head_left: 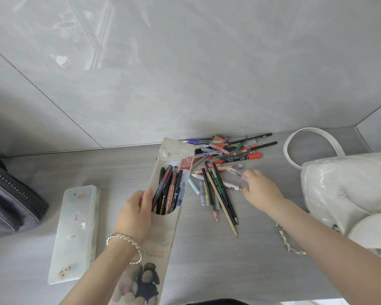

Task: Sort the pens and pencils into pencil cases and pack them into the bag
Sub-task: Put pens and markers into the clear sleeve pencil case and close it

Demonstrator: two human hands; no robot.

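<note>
- Grey wood-grain tabletop point(207, 260) carries everything I see, backed by a glossy grey tiled wall point(185, 73).
- My left hand point(134, 214) grips a translucent, frosted soft-plastic pencil pouch point(169, 227) by its side, thumb at the rim of the mouth; the snap-button flap point(176, 150) stands open and several dark and red pens point(169, 190) poke out of it. A plush-animal picture is printed low on the pouch; its small lettering is too blurred to read.
- A silver link bracelet point(123, 241) circles that wrist.
- My right hand point(260, 190) rests on the table at the edge of the loose pile of pens and pencils point(220, 172), fingers curled around a clear-barrelled pen point(237, 172).
- In the pile I see a red-capped marker point(238, 159) with a black label I can't make out, long dark pencils, a green one, a bare-wood one and pastel sticks, lying crossed over each other.
- Left of the pouch lies a frosted rigid rectangular pencil box point(75, 234) with small stickers, closed and flat.
- A glossy white quilted bag point(348, 190) with a loop handle and chain strap sits just right of my right forearm.
- A dark grey zippered case point(9, 199) fills the left edge.
</note>
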